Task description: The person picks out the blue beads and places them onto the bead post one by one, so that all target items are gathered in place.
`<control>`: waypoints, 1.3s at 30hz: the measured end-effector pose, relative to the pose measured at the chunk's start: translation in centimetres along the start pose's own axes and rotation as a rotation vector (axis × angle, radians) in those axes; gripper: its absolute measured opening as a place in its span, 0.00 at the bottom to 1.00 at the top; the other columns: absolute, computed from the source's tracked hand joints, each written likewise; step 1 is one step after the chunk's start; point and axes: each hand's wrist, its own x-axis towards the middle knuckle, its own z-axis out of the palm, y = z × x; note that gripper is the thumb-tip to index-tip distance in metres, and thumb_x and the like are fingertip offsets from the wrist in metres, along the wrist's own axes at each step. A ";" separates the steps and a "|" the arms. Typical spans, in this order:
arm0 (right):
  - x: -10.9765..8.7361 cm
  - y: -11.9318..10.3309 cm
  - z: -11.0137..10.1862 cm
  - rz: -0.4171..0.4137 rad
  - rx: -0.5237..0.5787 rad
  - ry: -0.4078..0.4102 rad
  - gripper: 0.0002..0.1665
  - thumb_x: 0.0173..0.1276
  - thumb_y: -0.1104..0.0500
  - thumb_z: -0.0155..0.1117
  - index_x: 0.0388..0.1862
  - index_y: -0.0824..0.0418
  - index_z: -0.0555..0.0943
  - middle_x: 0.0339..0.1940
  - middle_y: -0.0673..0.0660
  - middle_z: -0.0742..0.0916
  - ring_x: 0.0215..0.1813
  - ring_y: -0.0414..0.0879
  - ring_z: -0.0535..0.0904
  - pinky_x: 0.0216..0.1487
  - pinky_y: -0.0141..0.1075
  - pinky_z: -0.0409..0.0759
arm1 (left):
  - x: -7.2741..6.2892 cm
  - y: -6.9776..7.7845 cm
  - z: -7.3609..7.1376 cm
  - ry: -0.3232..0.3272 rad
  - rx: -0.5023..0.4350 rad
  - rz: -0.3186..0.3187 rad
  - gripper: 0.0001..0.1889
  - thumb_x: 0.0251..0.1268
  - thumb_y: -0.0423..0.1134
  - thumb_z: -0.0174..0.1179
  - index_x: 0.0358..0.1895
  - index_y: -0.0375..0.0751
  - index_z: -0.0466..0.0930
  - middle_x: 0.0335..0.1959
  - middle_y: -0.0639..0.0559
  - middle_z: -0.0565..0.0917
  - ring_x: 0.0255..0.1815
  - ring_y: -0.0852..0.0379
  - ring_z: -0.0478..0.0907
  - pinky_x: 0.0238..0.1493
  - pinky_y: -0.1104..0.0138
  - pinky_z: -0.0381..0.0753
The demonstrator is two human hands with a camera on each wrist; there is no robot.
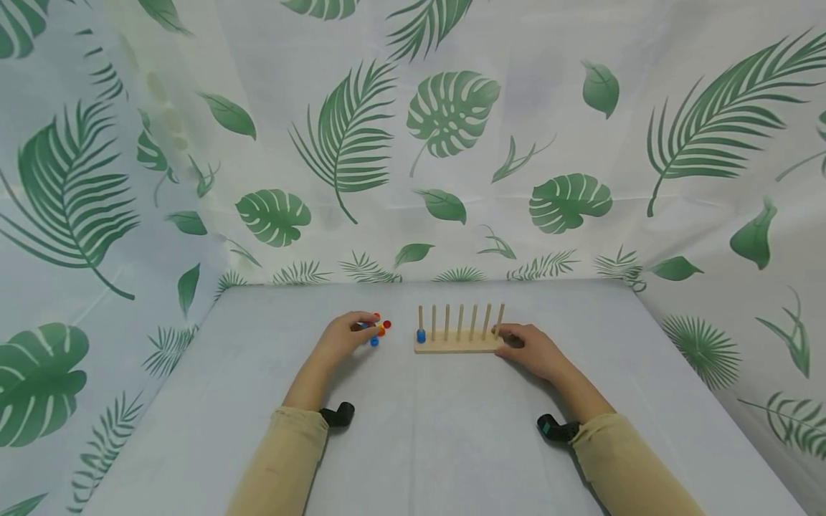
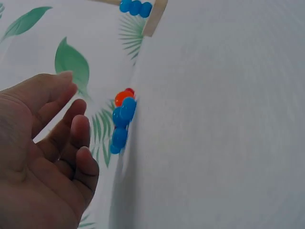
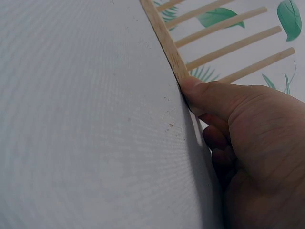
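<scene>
A wooden pegboard [image 1: 458, 346] with a row of several upright pegs stands on the table. Blue beads [image 1: 421, 335] are stacked on its leftmost peg; the left wrist view shows three blue beads [image 2: 136, 7] there. My right hand [image 1: 534, 349] grips the right end of the base, thumb [image 3: 198, 93] along its front edge and the other fingers partly hidden behind. To the left, my left hand [image 1: 342, 335] hovers beside a small pile of loose beads [image 2: 120, 136], fingers loosely bent with nothing between them. Blue, red, orange and yellow show in the pile, partly covered by the fingers.
A white cloth covers the table [image 1: 426, 430]. Behind and at both sides hang white curtains with a green leaf print [image 1: 452, 115]. A black wrist camera [image 1: 338, 415] sits at the left wrist, another black camera [image 1: 556, 428] at the right.
</scene>
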 end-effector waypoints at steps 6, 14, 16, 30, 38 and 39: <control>0.0 0.3 0.1 0.000 0.002 0.002 0.31 0.65 0.47 0.70 0.65 0.58 0.78 0.62 0.64 0.81 0.65 0.62 0.74 0.67 0.60 0.68 | -0.4 -1.3 -0.7 0.030 0.062 -0.004 0.16 0.67 0.49 0.64 0.54 0.52 0.84 0.54 0.53 0.83 0.50 0.52 0.77 0.51 0.58 0.77; 0.0 0.2 0.1 0.004 0.001 0.001 0.32 0.65 0.47 0.70 0.65 0.58 0.78 0.63 0.64 0.81 0.66 0.63 0.74 0.67 0.60 0.68 | -0.6 -2.3 -0.9 0.045 0.105 -0.003 0.15 0.67 0.48 0.63 0.53 0.50 0.85 0.53 0.50 0.84 0.50 0.51 0.78 0.51 0.55 0.78; 0.1 0.2 0.1 0.002 -0.001 0.000 0.32 0.65 0.47 0.69 0.65 0.58 0.77 0.63 0.64 0.81 0.66 0.63 0.73 0.67 0.61 0.67 | -0.5 -2.6 -0.7 0.047 0.110 0.000 0.14 0.67 0.48 0.64 0.53 0.50 0.85 0.51 0.50 0.84 0.50 0.51 0.78 0.52 0.55 0.77; 0.1 0.2 -0.1 -0.006 -0.023 0.003 0.32 0.66 0.47 0.69 0.65 0.58 0.77 0.64 0.65 0.80 0.67 0.64 0.72 0.68 0.61 0.67 | -0.5 -3.3 0.3 0.066 0.198 0.046 0.13 0.66 0.46 0.65 0.51 0.49 0.86 0.46 0.51 0.83 0.45 0.54 0.76 0.49 0.58 0.77; -0.1 0.2 0.0 -0.011 -0.027 0.003 0.31 0.66 0.47 0.69 0.65 0.58 0.77 0.64 0.65 0.80 0.67 0.64 0.72 0.67 0.61 0.67 | -0.5 -3.3 0.6 0.062 0.240 0.056 0.13 0.66 0.44 0.65 0.51 0.48 0.85 0.43 0.52 0.81 0.40 0.56 0.74 0.44 0.61 0.76; -0.1 0.2 0.0 -0.010 -0.025 0.003 0.31 0.66 0.48 0.69 0.65 0.58 0.77 0.64 0.65 0.80 0.67 0.64 0.73 0.67 0.61 0.67 | -0.5 -3.2 0.6 0.063 0.242 0.054 0.13 0.67 0.44 0.64 0.51 0.48 0.85 0.43 0.52 0.81 0.40 0.56 0.74 0.44 0.61 0.76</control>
